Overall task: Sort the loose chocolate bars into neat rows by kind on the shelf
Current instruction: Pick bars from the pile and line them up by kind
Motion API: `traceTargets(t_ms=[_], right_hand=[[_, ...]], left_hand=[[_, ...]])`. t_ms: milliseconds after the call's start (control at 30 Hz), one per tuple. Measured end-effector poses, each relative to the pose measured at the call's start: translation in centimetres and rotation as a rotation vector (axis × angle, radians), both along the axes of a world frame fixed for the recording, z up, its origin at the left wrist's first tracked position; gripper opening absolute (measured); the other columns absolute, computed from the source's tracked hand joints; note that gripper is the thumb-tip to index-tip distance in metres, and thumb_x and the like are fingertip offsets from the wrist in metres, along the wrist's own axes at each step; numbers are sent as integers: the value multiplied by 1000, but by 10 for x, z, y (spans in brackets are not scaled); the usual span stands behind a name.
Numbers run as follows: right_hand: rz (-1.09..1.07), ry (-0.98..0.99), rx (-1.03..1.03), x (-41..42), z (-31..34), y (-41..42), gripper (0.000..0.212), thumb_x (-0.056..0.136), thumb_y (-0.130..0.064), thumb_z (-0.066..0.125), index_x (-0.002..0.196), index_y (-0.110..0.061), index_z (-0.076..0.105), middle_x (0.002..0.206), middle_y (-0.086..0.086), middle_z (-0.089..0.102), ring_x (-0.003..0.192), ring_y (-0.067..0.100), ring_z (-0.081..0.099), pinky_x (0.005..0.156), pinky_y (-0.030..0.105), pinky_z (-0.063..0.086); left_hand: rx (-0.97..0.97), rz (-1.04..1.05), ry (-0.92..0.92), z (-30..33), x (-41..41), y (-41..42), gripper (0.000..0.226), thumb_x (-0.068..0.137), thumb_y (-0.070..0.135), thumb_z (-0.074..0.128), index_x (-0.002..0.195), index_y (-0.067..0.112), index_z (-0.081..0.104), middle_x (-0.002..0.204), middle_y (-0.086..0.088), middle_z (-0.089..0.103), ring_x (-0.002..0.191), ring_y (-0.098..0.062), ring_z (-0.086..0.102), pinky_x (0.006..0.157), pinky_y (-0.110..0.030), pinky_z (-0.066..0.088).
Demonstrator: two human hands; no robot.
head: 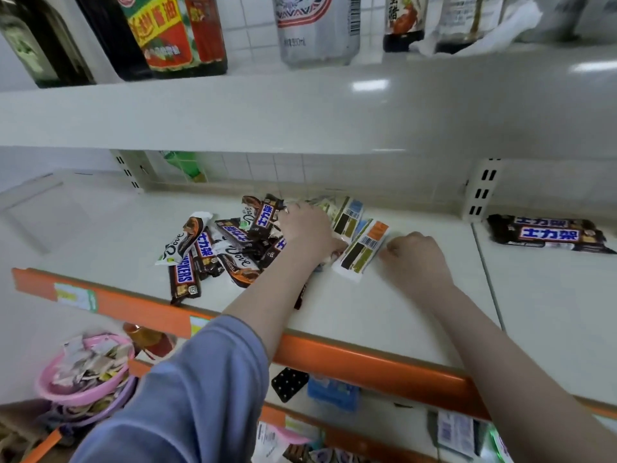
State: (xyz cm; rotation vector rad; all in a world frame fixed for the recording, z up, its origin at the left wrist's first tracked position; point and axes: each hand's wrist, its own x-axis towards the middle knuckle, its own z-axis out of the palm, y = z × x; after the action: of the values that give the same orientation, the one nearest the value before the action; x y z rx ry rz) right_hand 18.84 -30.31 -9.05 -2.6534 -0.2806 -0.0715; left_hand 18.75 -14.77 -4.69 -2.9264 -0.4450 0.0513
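A loose heap of chocolate bars [230, 243] lies on the white shelf [384, 305]: brown Snickers bars [183, 275] and white-and-brown Dove bars [182, 240] criss-cross each other. My left hand [309, 228] rests on the heap's right side, fingers curled over wrappers; what it holds is hidden. Just right of it lies a white bar [362, 250] face down, barcode up, with a second white bar [347, 217] behind it. My right hand [417, 253] touches the near white bar's right edge, fingers curled. Two Snickers bars [547, 233] lie side by side on the shelf section at far right.
An orange rail [334, 354] runs along the shelf's front edge. The upper shelf [300, 108] carries sauce bottles [173, 35]. Pink baskets [83, 375] of small packets sit on the lower shelf at left, with more packets below. Bare shelf lies left of the heap.
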Motion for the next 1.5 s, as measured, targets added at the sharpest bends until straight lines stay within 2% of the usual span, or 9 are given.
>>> traceTargets(t_ms=[100,200,433,600,700,900,1067,1200,1500], right_hand=[[-59,47,127,8,-2,4,27,87,-23,46,86,-7,69,92,13,53,90,32,53,70,30,41],[-106,137,213,13,2,11,28,84,-31,54,68,-10,62,87,14,57,68,25,53,52,27,36],[-179,220,235,23,11,24,40,65,-45,74,60,-15,46,85,10,58,70,24,54,52,27,35],[-157,289,281,24,20,28,32,66,-25,78,62,-11,49,73,6,56,57,15,48,46,26,33],[-146,334,367,20,23,30,23,66,-12,76,77,-4,59,78,9,59,64,18,53,50,26,38],[-103,324,564,-7,31,4,12,72,-2,64,82,-7,66,75,9,60,59,16,55,47,17,42],[-10,370,728,-27,37,-31,24,82,-4,57,95,-22,65,75,7,66,50,7,62,47,12,46],[58,591,1063,-41,37,-60,26,89,-2,48,108,-15,61,93,28,68,83,33,69,71,36,58],[21,635,1112,-62,39,-113,24,92,-30,48,109,-19,62,80,15,64,68,20,56,55,20,49]], left_hand=[[-113,-60,-3,2,6,8,66,71,64,63,101,6,56,107,-12,56,101,-26,54,84,-34,47],[-302,-106,38,0,5,14,50,73,54,69,66,12,41,67,1,46,73,-19,53,68,-29,44],[-556,-87,9,9,-6,25,32,78,19,66,65,12,38,67,0,43,62,-14,45,51,-20,35],[-1228,116,-43,13,-25,44,41,75,3,68,111,1,48,96,-13,61,82,-25,64,67,-35,56],[-1594,179,-56,8,-45,46,33,78,-7,65,108,0,53,84,-15,65,60,-19,65,51,-29,57],[-2115,298,-68,0,-68,38,19,85,-5,54,102,1,60,81,-13,69,68,-18,67,57,-26,58],[-2270,274,-5,5,-80,19,36,85,-9,49,118,3,58,90,-11,71,71,-15,71,64,-28,59],[-2335,354,-42,3,-86,-7,30,83,-9,50,108,3,62,78,-9,72,67,-17,71,69,-32,55],[-2474,478,-109,-14,-102,-55,22,67,-2,59,88,0,67,75,-12,66,72,-23,60,71,-34,49]])
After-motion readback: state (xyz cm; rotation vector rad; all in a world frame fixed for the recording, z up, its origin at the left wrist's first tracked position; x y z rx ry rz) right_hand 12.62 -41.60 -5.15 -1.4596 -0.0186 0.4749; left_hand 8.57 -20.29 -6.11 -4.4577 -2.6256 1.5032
